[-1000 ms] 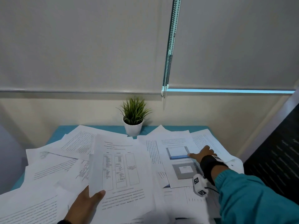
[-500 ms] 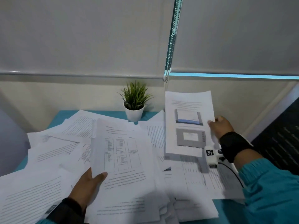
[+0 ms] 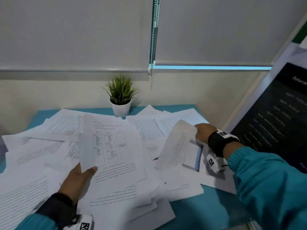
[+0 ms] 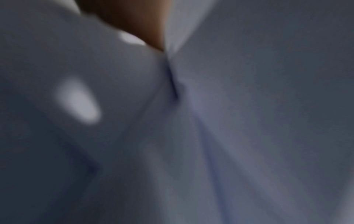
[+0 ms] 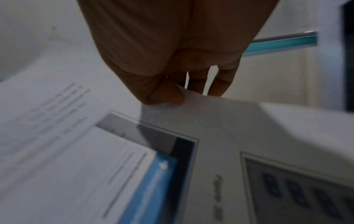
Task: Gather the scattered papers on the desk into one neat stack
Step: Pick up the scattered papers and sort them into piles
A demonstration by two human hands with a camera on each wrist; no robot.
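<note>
Many printed white papers (image 3: 49, 146) lie scattered and overlapping over the teal desk (image 3: 199, 213). My left hand (image 3: 78, 178) holds up a sheet with a table diagram (image 3: 109, 146) by its lower left edge, thumb on top. My right hand (image 3: 203, 131) pinches the edge of a sheet with a blue-and-grey picture (image 3: 184, 146), lifted and curling over the right papers. In the right wrist view the thumb and fingers (image 5: 168, 94) pinch that sheet's (image 5: 191, 136) edge. The left wrist view is blurred paper (image 4: 249, 106).
A small green plant in a white pot (image 3: 120, 103) stands at the desk's back edge by the wall. A bead chain (image 3: 153, 35) hangs from the blinds. A dark printed board (image 3: 274, 117) leans at the right. Bare teal desk shows at the front right.
My right hand lifted the picture sheet off the desk, held it upright, and has now swung it down and leftward, curling. The left hand kept holding its sheet.
</note>
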